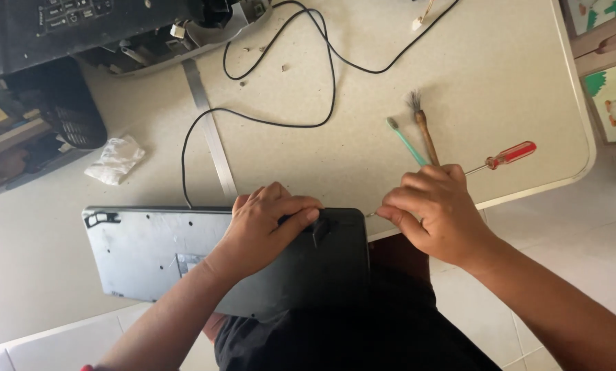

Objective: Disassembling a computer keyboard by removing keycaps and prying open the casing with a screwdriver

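Note:
A black keyboard [157,251] lies face down on the beige table [459,82], its underside up and its near edge over my lap. My left hand [267,223] presses on its right part, fingers curled over the far edge by a small raised foot [320,230]. My right hand [435,209] hovers just right of the keyboard's corner, thumb and forefinger pinched on a tiny metal piece, apparently a screw [370,214]. A red-handled screwdriver [504,156] lies just beyond that hand.
A teal toothbrush [405,141] and a wooden brush [423,130] lie side by side behind my right hand. The keyboard's black cable [280,124] loops across the table. A crumpled tissue [116,159], a metal strip [210,130] and a dismantled device [81,27] sit at the far left.

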